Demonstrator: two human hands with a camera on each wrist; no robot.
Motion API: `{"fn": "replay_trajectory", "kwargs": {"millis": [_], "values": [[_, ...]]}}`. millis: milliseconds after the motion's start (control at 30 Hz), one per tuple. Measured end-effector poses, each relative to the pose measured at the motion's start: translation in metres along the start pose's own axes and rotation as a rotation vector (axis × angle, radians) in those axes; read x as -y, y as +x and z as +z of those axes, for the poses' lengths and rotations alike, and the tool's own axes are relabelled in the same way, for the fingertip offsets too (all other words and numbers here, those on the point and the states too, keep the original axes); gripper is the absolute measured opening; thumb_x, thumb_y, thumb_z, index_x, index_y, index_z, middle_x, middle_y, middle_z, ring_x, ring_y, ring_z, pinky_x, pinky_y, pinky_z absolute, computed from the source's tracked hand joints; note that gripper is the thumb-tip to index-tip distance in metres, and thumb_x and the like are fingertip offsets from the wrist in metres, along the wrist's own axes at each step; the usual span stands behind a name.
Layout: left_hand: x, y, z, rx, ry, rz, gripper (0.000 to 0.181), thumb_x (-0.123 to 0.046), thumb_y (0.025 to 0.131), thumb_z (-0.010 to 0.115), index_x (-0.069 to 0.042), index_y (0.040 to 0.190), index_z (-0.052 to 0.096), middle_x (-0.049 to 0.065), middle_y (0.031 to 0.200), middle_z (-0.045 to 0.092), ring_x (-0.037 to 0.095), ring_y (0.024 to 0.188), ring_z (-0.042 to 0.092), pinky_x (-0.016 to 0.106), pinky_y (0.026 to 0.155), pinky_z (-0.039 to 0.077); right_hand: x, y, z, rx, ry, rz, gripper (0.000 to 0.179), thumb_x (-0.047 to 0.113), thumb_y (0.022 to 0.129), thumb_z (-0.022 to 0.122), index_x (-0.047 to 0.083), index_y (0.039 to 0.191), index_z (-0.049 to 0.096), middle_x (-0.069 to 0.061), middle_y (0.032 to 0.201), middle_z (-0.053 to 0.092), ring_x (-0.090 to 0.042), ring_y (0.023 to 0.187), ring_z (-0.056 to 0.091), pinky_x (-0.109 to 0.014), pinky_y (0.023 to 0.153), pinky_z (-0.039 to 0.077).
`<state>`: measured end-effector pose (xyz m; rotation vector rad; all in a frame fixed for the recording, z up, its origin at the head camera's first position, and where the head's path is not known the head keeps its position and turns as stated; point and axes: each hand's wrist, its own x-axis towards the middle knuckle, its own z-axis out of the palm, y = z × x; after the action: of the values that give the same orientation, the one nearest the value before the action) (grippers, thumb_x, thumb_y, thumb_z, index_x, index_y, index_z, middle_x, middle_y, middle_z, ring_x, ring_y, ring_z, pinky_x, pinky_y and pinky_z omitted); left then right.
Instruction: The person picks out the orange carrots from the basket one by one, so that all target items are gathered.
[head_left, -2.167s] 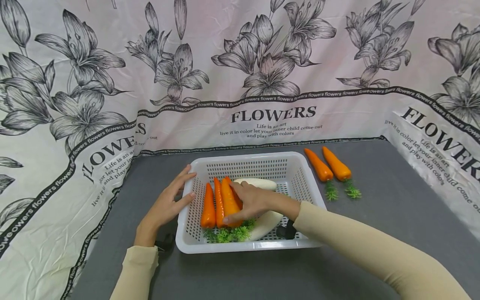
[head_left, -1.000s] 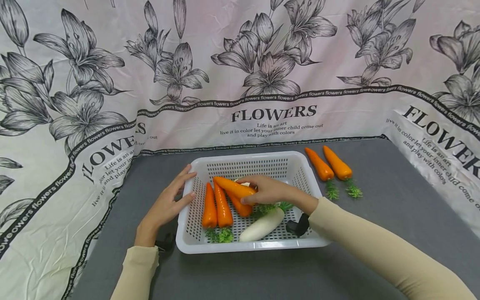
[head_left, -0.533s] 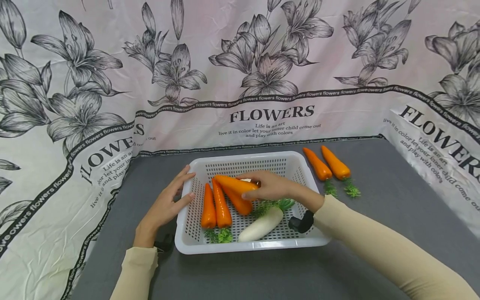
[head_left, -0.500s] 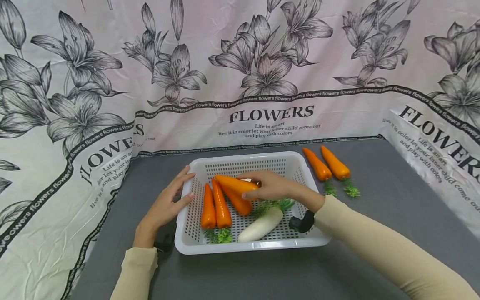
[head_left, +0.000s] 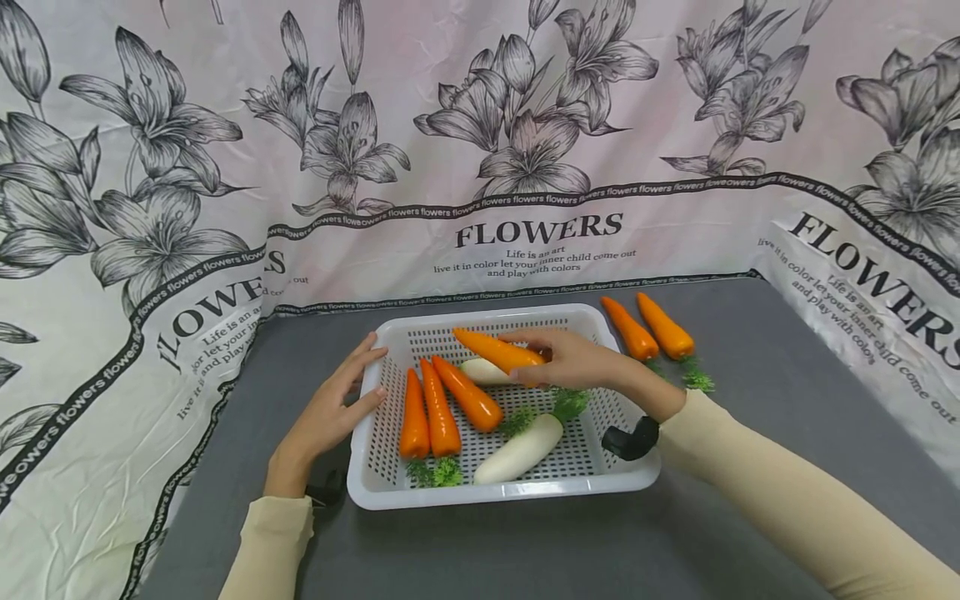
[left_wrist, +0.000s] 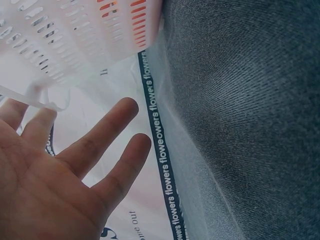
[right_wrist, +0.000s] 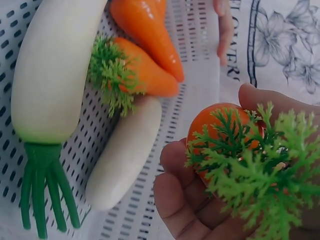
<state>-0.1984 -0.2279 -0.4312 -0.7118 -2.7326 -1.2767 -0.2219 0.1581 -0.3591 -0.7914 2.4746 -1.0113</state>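
Observation:
In the head view my right hand [head_left: 577, 360] grips an orange carrot [head_left: 495, 350], raised over the back of a white perforated basket [head_left: 510, 493]. The right wrist view has its leafy green top [right_wrist: 270, 165] close by, with fingers curled around the body. My left hand [head_left: 327, 412] rests on the basket's left rim, fingers extended; the left wrist view shows this hand [left_wrist: 60, 180] spread against the outside. Three carrots [head_left: 440, 412] lie side by side in the basket's left half. A white radish [head_left: 521, 450] lies in front, and another radish [head_left: 483, 372] is partly covered behind.
Two more carrots [head_left: 632, 331] lie on the grey tabletop [head_left: 495, 554] just beyond the basket's right side. A floral printed cloth [head_left: 540, 283] borders the table at the back and sides. A black strap device [head_left: 632, 439] is on my right wrist.
My right hand has picked one carrot off the group, tilted it, and moved it up and right, uncovering the carrot and radish beneath. The left hand has stayed on the rim.

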Motion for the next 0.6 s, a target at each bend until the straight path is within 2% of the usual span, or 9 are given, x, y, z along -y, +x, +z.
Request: {"fn": "replay_trajectory", "kwargs": {"millis": [133, 433, 600], "values": [[0.0, 0.0, 0.0, 0.0, -0.001, 0.004, 0.06, -0.025, 0.1, 0.061, -0.02, 0.157, 0.04, 0.004, 0.172, 0.018, 0.036, 0.119, 0.063, 0.06, 0.098, 0.053, -0.004, -0.005, -0.004, -0.03, -0.018, 0.017, 0.064, 0.034, 0.096, 0.069, 0.021, 0.154, 0.047, -0.004, 0.095, 0.067, -0.02, 0.075, 0.059, -0.033, 0.069, 0.051], [-0.001, 0.0, 0.0, 0.002, -0.011, -0.004, 0.061, -0.026, 0.1, 0.061, -0.021, 0.157, 0.04, 0.003, 0.172, 0.017, 0.036, 0.12, 0.062, 0.06, 0.099, 0.052, -0.012, -0.015, -0.012, -0.067, 0.023, 0.043, 0.064, 0.032, 0.096, 0.068, 0.018, 0.154, 0.045, -0.012, 0.114, 0.067, -0.022, 0.078, 0.063, -0.033, 0.071, 0.056], [-0.002, 0.0, 0.0, 0.004, -0.019, -0.005, 0.061, -0.026, 0.1, 0.061, -0.021, 0.157, 0.04, 0.002, 0.172, 0.017, 0.036, 0.123, 0.061, 0.06, 0.1, 0.052, -0.015, -0.019, -0.019, -0.091, 0.037, 0.011, 0.062, 0.027, 0.098, 0.067, 0.014, 0.155, 0.044, -0.013, 0.111, 0.067, -0.022, 0.075, 0.061, -0.033, 0.067, 0.055]]}}
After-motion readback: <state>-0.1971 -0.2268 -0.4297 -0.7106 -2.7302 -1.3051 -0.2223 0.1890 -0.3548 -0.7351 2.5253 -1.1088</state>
